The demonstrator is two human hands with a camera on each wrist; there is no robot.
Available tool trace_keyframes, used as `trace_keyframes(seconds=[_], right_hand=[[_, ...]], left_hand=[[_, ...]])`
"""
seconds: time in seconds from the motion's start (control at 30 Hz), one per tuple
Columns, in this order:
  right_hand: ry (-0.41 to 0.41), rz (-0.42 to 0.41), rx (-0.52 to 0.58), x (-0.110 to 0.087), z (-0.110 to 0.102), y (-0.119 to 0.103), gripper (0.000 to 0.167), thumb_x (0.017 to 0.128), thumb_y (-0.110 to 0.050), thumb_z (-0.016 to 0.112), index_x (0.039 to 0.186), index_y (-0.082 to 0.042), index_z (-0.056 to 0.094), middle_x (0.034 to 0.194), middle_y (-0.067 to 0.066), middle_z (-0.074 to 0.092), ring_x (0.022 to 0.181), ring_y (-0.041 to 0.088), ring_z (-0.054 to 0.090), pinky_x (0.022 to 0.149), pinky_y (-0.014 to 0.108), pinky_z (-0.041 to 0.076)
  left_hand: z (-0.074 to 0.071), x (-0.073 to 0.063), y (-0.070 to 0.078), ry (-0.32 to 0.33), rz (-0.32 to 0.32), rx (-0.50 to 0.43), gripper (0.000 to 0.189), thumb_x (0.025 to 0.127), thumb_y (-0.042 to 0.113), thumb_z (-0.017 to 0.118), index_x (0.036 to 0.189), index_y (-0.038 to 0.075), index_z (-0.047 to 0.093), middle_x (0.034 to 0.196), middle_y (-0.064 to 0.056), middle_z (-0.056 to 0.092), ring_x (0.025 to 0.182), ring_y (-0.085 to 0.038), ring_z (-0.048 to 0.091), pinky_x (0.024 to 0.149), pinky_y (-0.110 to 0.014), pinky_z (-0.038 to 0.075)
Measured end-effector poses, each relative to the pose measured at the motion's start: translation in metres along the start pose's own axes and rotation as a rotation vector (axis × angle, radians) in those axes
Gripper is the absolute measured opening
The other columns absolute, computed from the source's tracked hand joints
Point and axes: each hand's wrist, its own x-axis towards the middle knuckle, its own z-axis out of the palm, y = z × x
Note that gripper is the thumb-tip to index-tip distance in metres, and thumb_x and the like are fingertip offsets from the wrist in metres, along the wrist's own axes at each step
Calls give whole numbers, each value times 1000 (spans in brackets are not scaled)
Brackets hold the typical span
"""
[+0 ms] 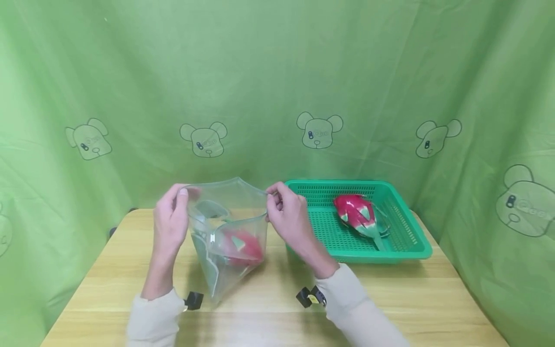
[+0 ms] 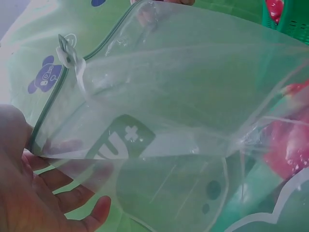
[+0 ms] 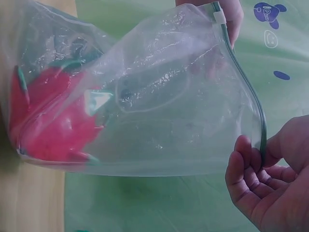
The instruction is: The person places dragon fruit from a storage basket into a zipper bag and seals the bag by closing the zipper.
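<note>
A clear plastic zip bag (image 1: 234, 214) with a green-edged mouth is held up by both hands over the table. Inside it, near the bottom, lies a red dragon fruit (image 3: 58, 116) with green scale tips. My left hand (image 1: 171, 219) pinches the left end of the bag's rim between thumb and fingers. The right end of the rim is pinched by my right hand (image 1: 289, 212). A white slider (image 3: 219, 17) sits on the zip, near the left hand in the right wrist view. The bag's mouth gapes between the hands.
To the right stands a green plastic basket (image 1: 418, 246) with perforated walls. Another red dragon fruit (image 1: 356, 212) lies in it. The wooden table (image 1: 277, 327) is backed by a green curtain (image 1: 260, 72) with bear-head prints, which also hangs along both sides.
</note>
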Motion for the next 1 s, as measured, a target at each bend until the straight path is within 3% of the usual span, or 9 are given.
trace_keyframes(seconds=[0.27,0.57,1.0], right_hand=[[-2,5,-10,10,-11,-12,15,98,0,53,105,1,67,68,1,62,52,8,64,43,27,51],[-27,27,-21,21,-22,-24,16,98,-1,54,108,0,66,70,1,63,54,13,66,43,29,50],[-24,12,-58,35,-37,-38,17,95,-1,54,106,-2,68,69,1,63,52,10,63,43,29,47]], left_hand=[[-7,7,11,-9,-5,-51,38,111,25,40,116,1,70,114,-10,73,109,-17,63,102,-36,47],[-10,14,24,-9,33,-51,39,111,25,39,114,1,70,114,-10,73,108,-17,63,103,-34,46],[-10,25,36,-26,33,-47,38,111,24,40,113,2,71,113,-9,73,108,-15,63,103,-33,45]])
